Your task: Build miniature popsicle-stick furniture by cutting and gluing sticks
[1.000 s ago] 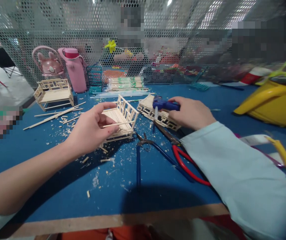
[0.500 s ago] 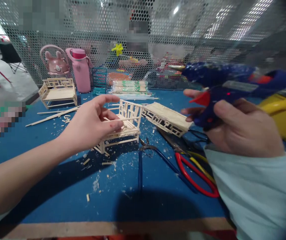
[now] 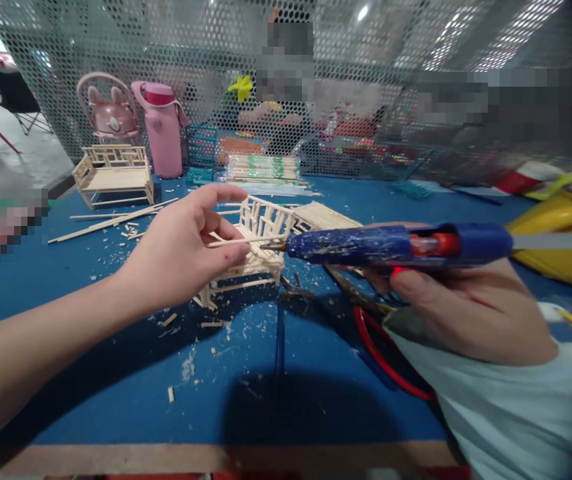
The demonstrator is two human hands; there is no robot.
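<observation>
My left hand (image 3: pixel 181 240) pinches a thin wooden stick (image 3: pixel 266 239) between thumb and fingers, in front of a small wooden bench model (image 3: pixel 262 267). My right hand (image 3: pixel 476 300) is wrapped round a blue hot glue gun (image 3: pixel 351 247) with white specks and a glowing red light. Its metal nozzle points left and lies at the stick, just beside my left thumb; whether they touch I cannot tell. The glue gun and my hand partly cover a second wooden piece (image 3: pixel 323 215) lying behind.
Blue-handled pliers (image 3: pixel 280 333) and red-handled scissors (image 3: pixel 366 337) lie below the glue gun. A finished-looking bench model (image 3: pixel 116 179), loose sticks (image 3: pixel 111 223), a pink bottle (image 3: pixel 163 137) and packaged sticks (image 3: pixel 263 168) stand or lie further back, before a perforated metal screen (image 3: pixel 206 40). A person sits beyond it.
My right hand has swung the glue gun down and left, so its nozzle now meets the stick area by my left hand. My left hand has stayed nearly in place.
</observation>
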